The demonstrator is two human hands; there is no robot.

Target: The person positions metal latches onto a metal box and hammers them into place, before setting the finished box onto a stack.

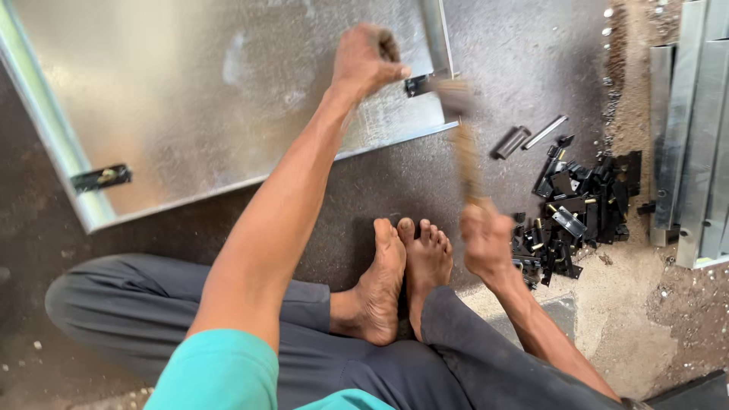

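I sit on the floor with my bare feet together. My left hand (366, 59) reaches forward and pinches a small black hinge (418, 83) against the corner of a large shiny metal sheet panel (197, 99). My right hand (486, 241) grips the wooden handle of a hammer (463, 144), blurred with motion, its head near the black hinge. A second black hinge (101, 178) sits on the panel's left frame edge.
A pile of black metal hinges and brackets (581, 209) lies on the floor to the right, with two small grey metal pieces (528, 138) beside it. Long grey metal channels (695, 137) lie along the right edge. The floor is dark, with sandy dust on the right.
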